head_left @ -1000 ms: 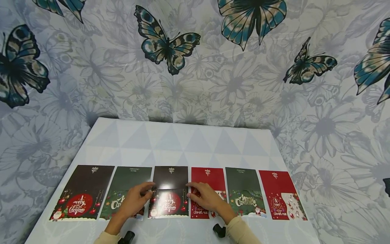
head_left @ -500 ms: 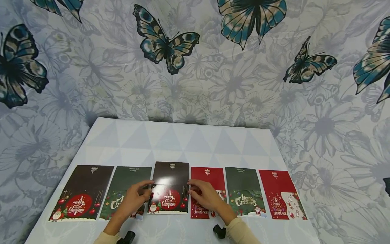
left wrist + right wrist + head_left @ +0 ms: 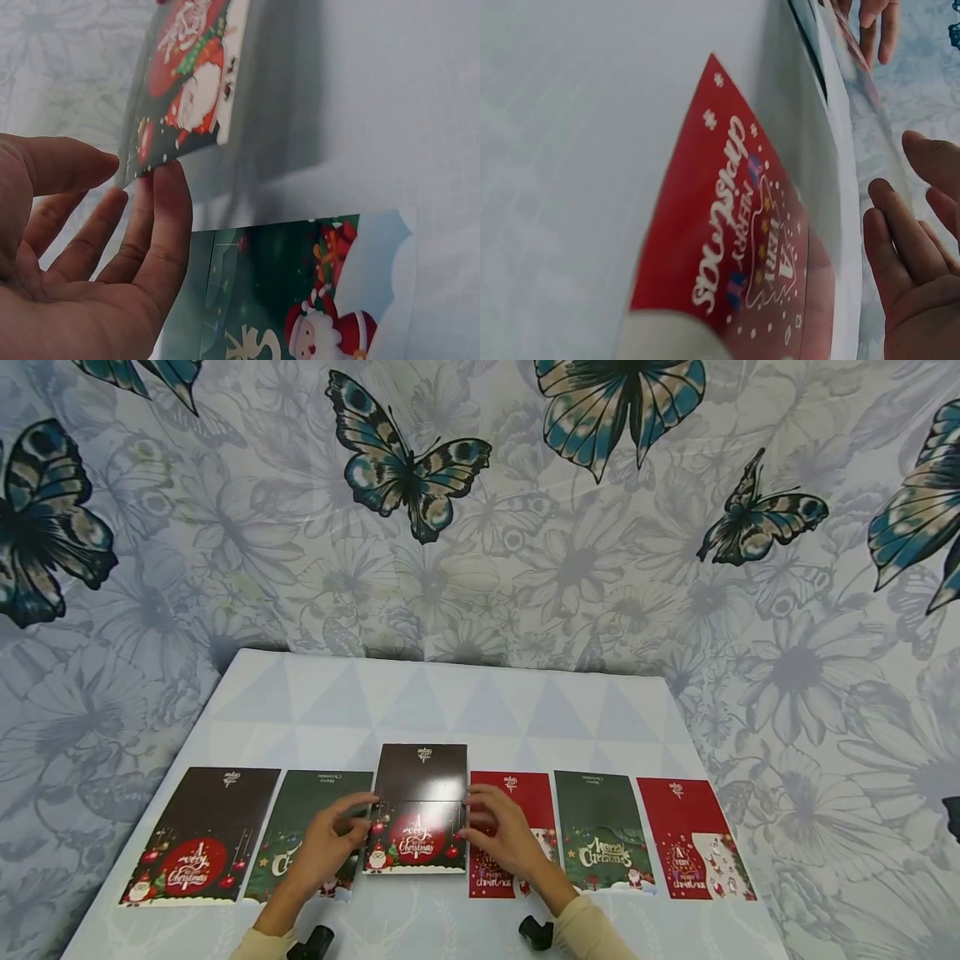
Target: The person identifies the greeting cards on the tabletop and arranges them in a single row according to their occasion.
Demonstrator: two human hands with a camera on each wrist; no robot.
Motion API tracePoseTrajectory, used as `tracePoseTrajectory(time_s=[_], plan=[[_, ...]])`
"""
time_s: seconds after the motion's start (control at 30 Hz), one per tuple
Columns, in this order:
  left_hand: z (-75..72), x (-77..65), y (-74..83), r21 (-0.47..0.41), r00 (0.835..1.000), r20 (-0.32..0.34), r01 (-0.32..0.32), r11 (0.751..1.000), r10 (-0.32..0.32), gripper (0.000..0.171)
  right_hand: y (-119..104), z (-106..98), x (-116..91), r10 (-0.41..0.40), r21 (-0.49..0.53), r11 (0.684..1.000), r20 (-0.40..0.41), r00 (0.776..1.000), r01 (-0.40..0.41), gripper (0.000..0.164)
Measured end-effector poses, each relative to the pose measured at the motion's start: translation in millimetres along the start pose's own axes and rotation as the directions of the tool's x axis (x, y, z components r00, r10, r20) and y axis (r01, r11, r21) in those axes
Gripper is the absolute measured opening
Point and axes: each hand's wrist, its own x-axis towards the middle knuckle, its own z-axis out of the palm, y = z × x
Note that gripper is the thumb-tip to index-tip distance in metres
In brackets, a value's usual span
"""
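A dark brown Christmas card point(image 3: 422, 777) with a red ornament and Santa print hangs a little above the table between both hands, unfolded, its crease running across the middle. My left hand point(image 3: 330, 839) pinches its left edge, thumb on one side and fingers underneath in the left wrist view. At the opposite edge my right hand point(image 3: 504, 831) holds the card between thumb and fingers; the right wrist view shows it almost edge-on. Under the left hand lies a green card point(image 3: 330, 785), partly covered by it. A red card point(image 3: 510, 785) sits beneath the right hand.
Another brown card point(image 3: 198, 835) lies at the far left of the row. To the right lie a second green card point(image 3: 603, 827) and a second red card point(image 3: 693, 839). Black wrist devices, one being a black piece point(image 3: 536, 933), sit by the sleeves. Butterfly-printed cloth hangs behind the table point(image 3: 442, 702).
Both hands have raised the middle brown card off the table and moved it slightly away from the body. The glare on it has shifted. Other cards stay in place.
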Motion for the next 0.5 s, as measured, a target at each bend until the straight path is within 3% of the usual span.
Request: tracePoseTrajectory(time_s=[0.2, 0.5], plan=[[0.9, 4.3, 2.1, -0.05, 1.0, 0.014, 0.01, 0.999, -0.01, 0.047, -2.4, 2.6, 3.7, 0.024, 0.06, 0.998, -0.041, 0.999, -0.021, 0.051], [1.2, 6.1, 1.6, -0.127, 1.0, 0.013, 0.017, 0.992, -0.016, 0.051, -5.4, 3.5, 5.9, 0.126, 0.068, 0.99, -0.044, 0.991, -0.123, 0.053]])
